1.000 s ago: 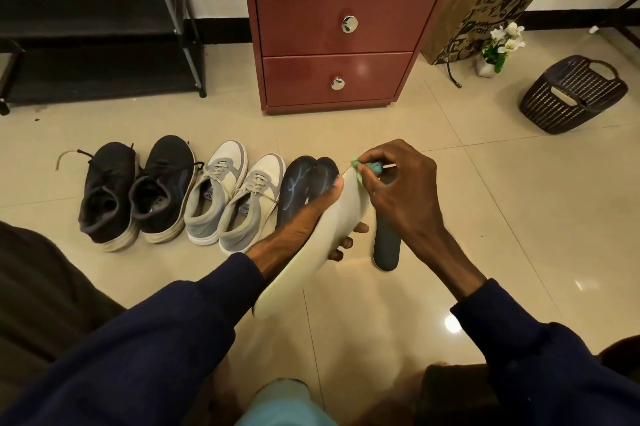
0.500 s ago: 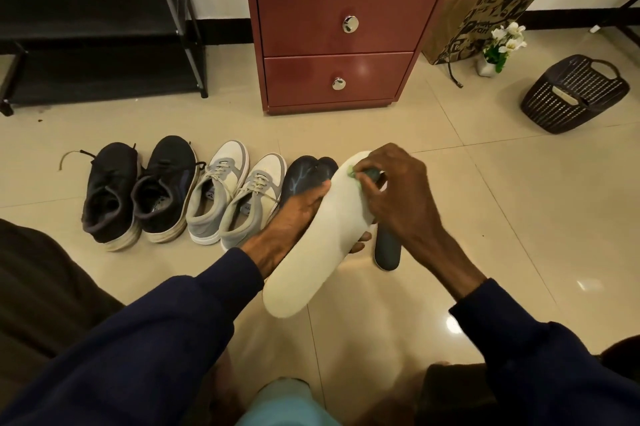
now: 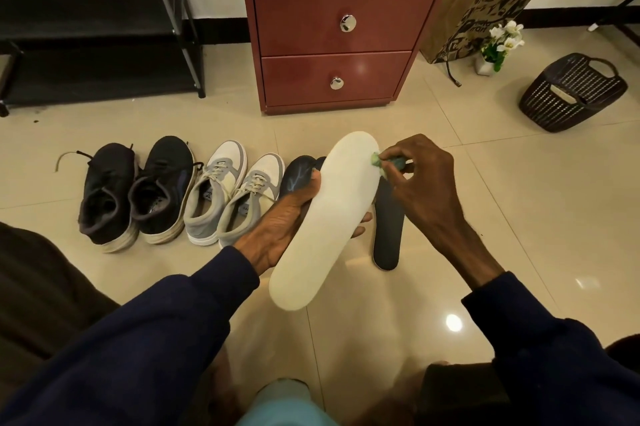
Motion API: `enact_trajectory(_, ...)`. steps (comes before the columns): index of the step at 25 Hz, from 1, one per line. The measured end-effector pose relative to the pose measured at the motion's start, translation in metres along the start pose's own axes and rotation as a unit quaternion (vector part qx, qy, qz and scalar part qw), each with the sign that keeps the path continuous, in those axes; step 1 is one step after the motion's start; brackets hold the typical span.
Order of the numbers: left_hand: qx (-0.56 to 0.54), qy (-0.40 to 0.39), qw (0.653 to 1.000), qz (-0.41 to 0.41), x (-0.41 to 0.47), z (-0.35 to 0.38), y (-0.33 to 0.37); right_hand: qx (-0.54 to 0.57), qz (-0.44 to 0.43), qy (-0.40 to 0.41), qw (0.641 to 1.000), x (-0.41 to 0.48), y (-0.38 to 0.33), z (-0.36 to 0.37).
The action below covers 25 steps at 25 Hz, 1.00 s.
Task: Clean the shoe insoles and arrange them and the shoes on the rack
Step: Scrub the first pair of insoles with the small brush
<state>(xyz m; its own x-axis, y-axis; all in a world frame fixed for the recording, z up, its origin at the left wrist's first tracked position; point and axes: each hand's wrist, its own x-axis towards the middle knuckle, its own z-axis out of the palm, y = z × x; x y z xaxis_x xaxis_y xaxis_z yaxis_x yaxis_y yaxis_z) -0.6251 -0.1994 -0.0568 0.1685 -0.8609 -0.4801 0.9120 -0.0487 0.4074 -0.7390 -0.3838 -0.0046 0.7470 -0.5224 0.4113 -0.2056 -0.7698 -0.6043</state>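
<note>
Two hands on one insole (image 3: pixel 322 218), held just in front of the cabinet (image 3: pixel 343 38). I log the left hand (image 3: pixel 287 221) cupping it from below, fingers wrapped round. The right hand (image 3: pixel 422 183) pinches a cloth (image 3: pixel 381 162), which has slid from the face to the right edge. Wiping isn't finished, I'd say; the shoes (image 3: pixel 221 197) sit front-left of the cabinet, unracked.

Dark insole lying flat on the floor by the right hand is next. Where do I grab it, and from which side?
Probably the near rounded end of the dark insole, from the right, where the floor is bare. It lies flat, so pinch its edge. Its far end is behind the white insole and the right hand with its green cloth.
</note>
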Motion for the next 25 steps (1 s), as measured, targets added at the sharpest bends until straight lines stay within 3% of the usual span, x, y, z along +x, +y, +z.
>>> enact_trajectory(3,-0.006,0.001,0.999,0.045,0.0,0.0,0.007,0.03,-0.009,-0.017,0.999,-0.017,-0.017,0.013)
enact_trajectory(6,-0.006,0.055,0.996,0.069,0.005,-0.014,0.015,0.052,-0.074,-0.143,0.986,-0.048,-0.044,0.039)
enact_trajectory(9,-0.035,0.05,0.996,0.068,0.003,-0.014,0.014,0.064,-0.079,-0.277,0.956,-0.066,-0.062,0.05)
enact_trajectory(11,-0.034,0.06,0.995,0.069,0.002,-0.01,0.015,0.055,-0.085,-0.227,0.969,-0.054,-0.058,0.045)
enact_trajectory(14,-0.012,0.062,0.996,0.069,0.001,-0.005,0.017,0.034,-0.044,-0.068,0.996,-0.035,-0.049,0.036)
enact_trajectory(16,-0.022,0.059,0.995,0.074,-0.002,0.001,0.02,0.05,-0.051,-0.086,0.994,-0.046,-0.057,0.042)
enact_trajectory(19,-0.06,0.067,0.992,0.092,-0.005,-0.005,0.025,0.095,-0.097,-0.241,0.961,-0.075,-0.078,0.052)
enact_trajectory(20,-0.068,0.07,0.991,0.096,-0.006,-0.006,0.027,0.103,-0.104,-0.26,0.954,-0.073,-0.077,0.052)
enact_trajectory(25,-0.094,0.053,0.989,0.103,-0.003,-0.006,0.034,0.068,-0.095,-0.131,0.985,-0.058,-0.059,0.047)
